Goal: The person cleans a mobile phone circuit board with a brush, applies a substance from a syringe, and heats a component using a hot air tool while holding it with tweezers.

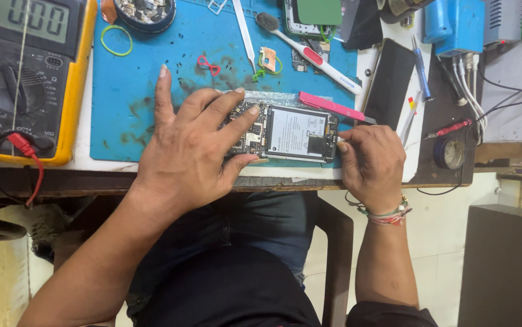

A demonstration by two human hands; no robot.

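An opened phone (291,134) lies back-up on the front edge of the blue work mat (146,79), its circuit board and white-labelled battery exposed. My left hand (191,148) rests on the phone's left end, fingers spread across the board and thumb under its near edge. My right hand (371,163) is closed at the phone's right end and pinches a pink-handled tool (329,105) that slants up to the left above the phone.
A yellow multimeter (27,72) with a red lead stands at the left. Behind the phone lie a toothbrush (309,53), white tweezers (246,33), rubber bands, a dark phone (389,82), a blue pen, a red screwdriver (452,128) and blue equipment (455,24).
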